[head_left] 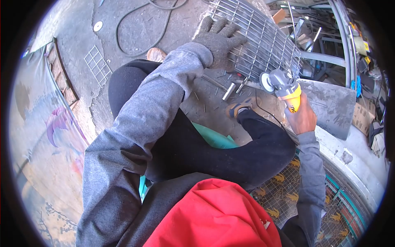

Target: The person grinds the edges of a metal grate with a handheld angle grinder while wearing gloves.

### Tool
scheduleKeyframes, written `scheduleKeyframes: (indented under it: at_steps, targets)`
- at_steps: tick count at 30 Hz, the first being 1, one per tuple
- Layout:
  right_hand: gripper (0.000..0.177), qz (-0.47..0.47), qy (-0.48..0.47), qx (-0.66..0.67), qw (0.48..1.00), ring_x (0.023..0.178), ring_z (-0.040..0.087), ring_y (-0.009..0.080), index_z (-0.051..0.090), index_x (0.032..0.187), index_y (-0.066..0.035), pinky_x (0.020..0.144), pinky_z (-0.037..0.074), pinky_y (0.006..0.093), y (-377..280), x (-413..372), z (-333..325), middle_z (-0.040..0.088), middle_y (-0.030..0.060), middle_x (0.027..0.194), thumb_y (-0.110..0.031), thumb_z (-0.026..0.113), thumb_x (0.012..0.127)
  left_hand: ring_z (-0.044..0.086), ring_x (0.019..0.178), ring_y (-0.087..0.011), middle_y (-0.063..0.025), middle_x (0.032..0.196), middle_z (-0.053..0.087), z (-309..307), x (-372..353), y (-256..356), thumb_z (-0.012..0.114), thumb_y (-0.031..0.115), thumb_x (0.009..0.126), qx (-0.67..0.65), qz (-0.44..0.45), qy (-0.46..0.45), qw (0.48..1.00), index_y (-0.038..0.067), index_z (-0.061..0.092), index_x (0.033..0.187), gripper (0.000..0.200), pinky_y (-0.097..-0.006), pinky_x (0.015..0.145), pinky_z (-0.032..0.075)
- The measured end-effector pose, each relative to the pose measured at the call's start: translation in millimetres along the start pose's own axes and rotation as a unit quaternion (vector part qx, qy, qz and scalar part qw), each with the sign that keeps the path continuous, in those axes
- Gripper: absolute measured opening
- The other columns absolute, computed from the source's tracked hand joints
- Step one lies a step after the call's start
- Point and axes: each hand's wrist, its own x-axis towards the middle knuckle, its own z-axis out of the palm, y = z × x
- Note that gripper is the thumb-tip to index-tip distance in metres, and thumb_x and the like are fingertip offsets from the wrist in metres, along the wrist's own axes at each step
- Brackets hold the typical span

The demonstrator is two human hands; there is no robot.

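Observation:
A metal wire grid (pixel 259 35) slants across the upper middle. My left hand (pixel 220 43), in a dark grey glove, lies on its left edge with the fingers spread. Bare, my right hand (pixel 302 115) is wrapped round the yellow and grey body of an angle grinder (pixel 288 88). The grinder's pale disc (pixel 266 82) points left, close to the grid's lower edge; whether they touch I cannot tell. Below the grid a hammer (pixel 228 91) lies on the floor among scattered metal rods.
A thick hose (pixel 117 39) curls over the floor at the upper left. Near it lie a small wire grid (pixel 98 66) and a round disc (pixel 98 26). Metal scrap (pixel 325 41) fills the upper right, above a flat grey sheet (pixel 329 107). A thin cable (pixel 269 113) runs past my foot.

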Motion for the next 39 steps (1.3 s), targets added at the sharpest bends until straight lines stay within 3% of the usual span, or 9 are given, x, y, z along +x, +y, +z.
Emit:
scheduleKeyframes:
  at_steps: [9, 11, 14, 21, 27, 30, 39]
  targets:
    - [0.069, -0.012, 0.001, 0.011, 1.0, 0.095, 0.071, 0.0469, 0.05, 0.14, -0.011, 0.078, 0.056, 0.0561, -5, 4, 3, 0.072, 0.023, 0.114, -0.023, 0.079, 0.079, 0.026, 0.158, -0.0338, -0.0025, 0.164, 0.041, 2, 0, 0, 0.092, 0.046, 0.064, 0.003, -0.006, 0.004, 1.0, 0.04, 0.049, 0.154, 0.1, -0.0659, 0.125, 0.017]
    - [0.069, -0.021, 0.009, 0.013, 1.0, 0.093, 0.071, 0.047, 0.05, 0.141, -0.012, 0.078, 0.056, 0.0564, 0, 5, 2, 0.072, 0.0232, 0.112, -0.024, 0.079, 0.079, 0.029, 0.155, -0.0324, -0.0031, 0.16, 0.045, 2, -1, -1, 0.086, 0.046, 0.068, 0.005, 0.013, 0.025, 1.0, 0.036, 0.053, 0.152, 0.091, -0.0609, 0.125, 0.017]
    - [0.065, 0.017, -0.021, 0.007, 1.0, 0.099, 0.07, 0.0458, 0.053, 0.141, -0.014, 0.081, 0.056, 0.0535, -5, 3, -10, 0.073, 0.0232, 0.115, -0.023, 0.078, 0.082, 0.028, 0.157, -0.0333, -0.0028, 0.163, 0.042, 2, 1, -1, 0.092, 0.045, 0.064, -0.006, 0.003, 0.011, 1.0, 0.039, 0.05, 0.153, 0.099, -0.0644, 0.124, 0.02]
    - [0.063, 0.044, -0.037, -0.038, 0.998, 0.099, 0.071, 0.0459, 0.053, 0.14, -0.013, 0.081, 0.056, 0.0539, 8, -9, -34, 0.073, 0.0236, 0.112, -0.022, 0.076, 0.082, 0.028, 0.156, -0.0339, -0.0037, 0.163, 0.042, 1, 3, 2, 0.093, 0.045, 0.064, 0.0, -0.002, 0.006, 1.0, 0.038, 0.051, 0.153, 0.098, -0.0648, 0.124, 0.02]
    - [0.06, 0.025, -0.006, -0.002, 1.0, 0.094, 0.071, 0.0481, 0.053, 0.137, -0.014, 0.079, 0.055, 0.0568, 9, -10, -17, 0.073, 0.0254, 0.11, -0.024, 0.077, 0.083, 0.026, 0.157, -0.0351, -0.0041, 0.164, 0.041, 1, 2, 0, 0.092, 0.045, 0.065, -0.005, 0.006, 0.0, 1.0, 0.038, 0.049, 0.153, 0.098, -0.0678, 0.125, 0.016]
    - [0.061, 0.026, -0.001, 0.011, 1.0, 0.096, 0.071, 0.0462, 0.055, 0.137, -0.012, 0.08, 0.055, 0.0533, 2, -2, -14, 0.073, 0.0242, 0.109, -0.023, 0.077, 0.081, 0.026, 0.158, -0.035, -0.0036, 0.164, 0.04, 1, 3, 0, 0.092, 0.046, 0.066, -0.004, 0.006, 0.0, 1.0, 0.039, 0.049, 0.154, 0.098, -0.0677, 0.125, 0.015]
    - [0.066, -0.012, -0.052, 0.025, 0.998, 0.089, 0.07, 0.0497, 0.052, 0.136, -0.011, 0.075, 0.054, 0.057, -10, 28, -15, 0.073, 0.027, 0.102, -0.023, 0.079, 0.077, 0.026, 0.158, -0.0347, -0.0036, 0.164, 0.04, 3, 2, -1, 0.092, 0.043, 0.064, -0.008, 0.006, 0.008, 1.0, 0.039, 0.049, 0.153, 0.099, -0.0665, 0.125, 0.016]
